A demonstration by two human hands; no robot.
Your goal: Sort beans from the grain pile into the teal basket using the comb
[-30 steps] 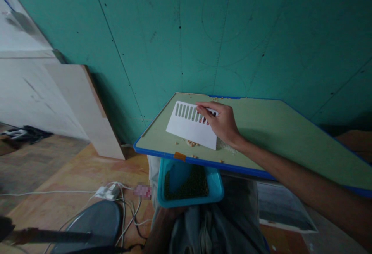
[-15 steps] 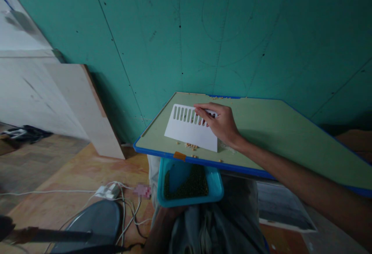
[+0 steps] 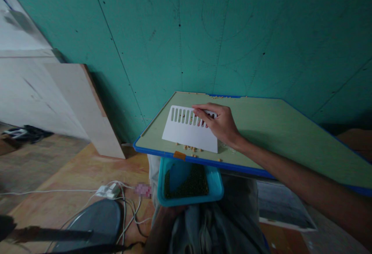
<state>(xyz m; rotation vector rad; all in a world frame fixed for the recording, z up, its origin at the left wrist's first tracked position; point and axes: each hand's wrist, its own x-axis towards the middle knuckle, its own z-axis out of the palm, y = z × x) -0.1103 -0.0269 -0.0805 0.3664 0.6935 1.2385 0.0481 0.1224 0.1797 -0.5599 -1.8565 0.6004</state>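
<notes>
My right hand [image 3: 221,121] pinches the top edge of a white slotted scraper [image 3: 188,133], a flat sheet with a row of long slots. The scraper leans tilted over the pale green table top [image 3: 255,130]. Loose yellowish beans [image 3: 190,149] lie along its lower edge, near the table's front rim. Under that rim sits a turquoise plastic tray [image 3: 215,192] with small dark green beans [image 3: 194,182] inside. My left hand [image 3: 173,210] is beneath the tray's near side and holds it; its fingers are mostly hidden.
Orange tape [image 3: 179,155] sticks to the table's blue edge. More yellowish beans lie along the far edge, by the green wall [image 3: 162,37]. At lower left are a grey stool [image 3: 93,219], a white power strip [image 3: 108,190] with cables, and a leaning board [image 3: 84,106].
The scraper has shifted slightly left and toward me in my right hand. Beans at its lower edge have spread a little. The tray and my left hand stay in place.
</notes>
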